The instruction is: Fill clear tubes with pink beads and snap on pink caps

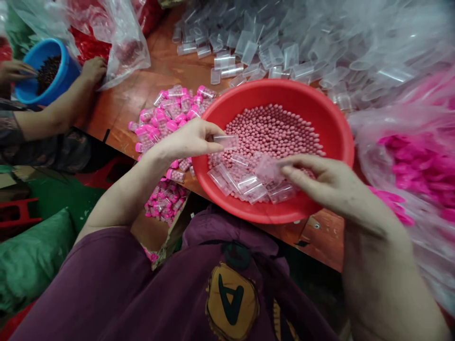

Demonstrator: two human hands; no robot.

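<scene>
My left hand [200,138] pinches a small clear plastic tube [227,141] above the left side of a red basin [341,137]. Over the basin's right part, my right hand [313,177] has thumb and forefinger closed on another clear tube [269,168], which is blurred. Small pink beads [273,130] fill much of the basin. On top of them, near the front rim, lie several loose clear tubes [250,186]. Just left of the basin, a pile of pink-capped tubes [174,111] with beads inside covers part of the table.
Clear tubes [256,47] are heaped at the back. Pink caps [419,166] lie in a plastic bag at right. Below the table edge stands a box of filled tubes [165,203]. At left, a co-worker's hands are by a blue bucket [69,71] of dark bits.
</scene>
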